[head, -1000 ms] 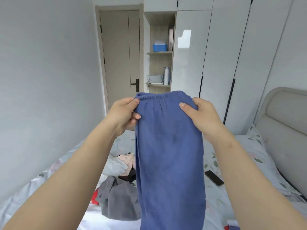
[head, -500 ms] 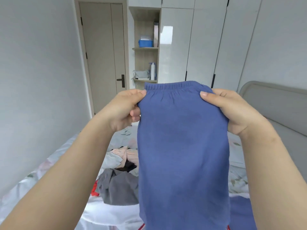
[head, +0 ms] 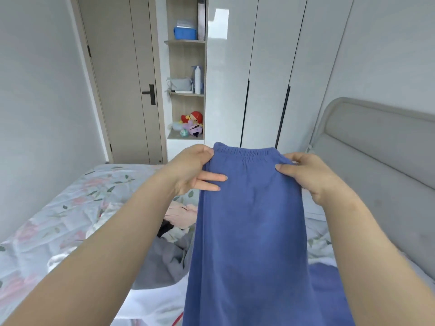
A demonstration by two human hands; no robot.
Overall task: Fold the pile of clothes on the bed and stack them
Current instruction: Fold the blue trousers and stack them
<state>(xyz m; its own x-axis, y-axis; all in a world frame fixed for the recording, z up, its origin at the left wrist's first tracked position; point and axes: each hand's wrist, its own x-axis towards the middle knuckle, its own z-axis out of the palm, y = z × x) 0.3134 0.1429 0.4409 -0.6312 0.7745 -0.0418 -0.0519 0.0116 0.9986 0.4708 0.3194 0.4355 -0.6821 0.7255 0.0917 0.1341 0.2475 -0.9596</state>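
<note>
Both hands are lowering the blue trousers [head: 249, 231]; left hand [head: 188, 171] and right hand [head: 306, 175] are pinching the waistband [head: 244, 152]; keeping it taut is helping

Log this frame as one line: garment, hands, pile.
blue garment: held up, hanging over bed | left hand: pinches waistband end | right hand: pinches other end | clothes pile: unfolded behind

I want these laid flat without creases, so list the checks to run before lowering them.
1. Left hand pinches a top corner of the blue elastic-waist knit trousers: ok.
2. Right hand pinches the other corner: ok.
3. Waistband held level: ok.
4. Leg hems aligned: cannot tell, out of frame.
5. Floral bedsheet bare ahead: not ok, crumpled grey garment lies there.
</note>
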